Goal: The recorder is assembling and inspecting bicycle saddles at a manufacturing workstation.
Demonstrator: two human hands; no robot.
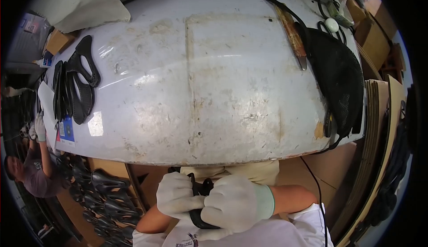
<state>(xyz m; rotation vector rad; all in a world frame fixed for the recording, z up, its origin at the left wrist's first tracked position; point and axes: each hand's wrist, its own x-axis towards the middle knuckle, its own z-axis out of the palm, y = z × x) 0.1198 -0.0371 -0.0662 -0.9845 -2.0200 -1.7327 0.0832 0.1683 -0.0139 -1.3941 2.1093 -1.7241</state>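
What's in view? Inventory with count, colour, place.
Smooth stained worktable: 1, white, centre
Slotted curved pieces: several, black, table's left end
Draped sheet: 1, whitish, top left
Printed card: 1, mostly blue, table's left edge
Cardboard boxes: several, brown, upper left and right
Moulded pieces: many, black, lower left
Co-worker: 1, dark shirt, far left
Worn-handled tool: 1, brown, table's upper right
Mesh fabric item: 1, black, table's right
Round object: 1, white, upper right
Cardboard sheets: several, brown, right
Held curved piece: 1, black, between hands
Left gloved hand: 1, white, bottom centre
Right gloved hand: 1, white, beside it
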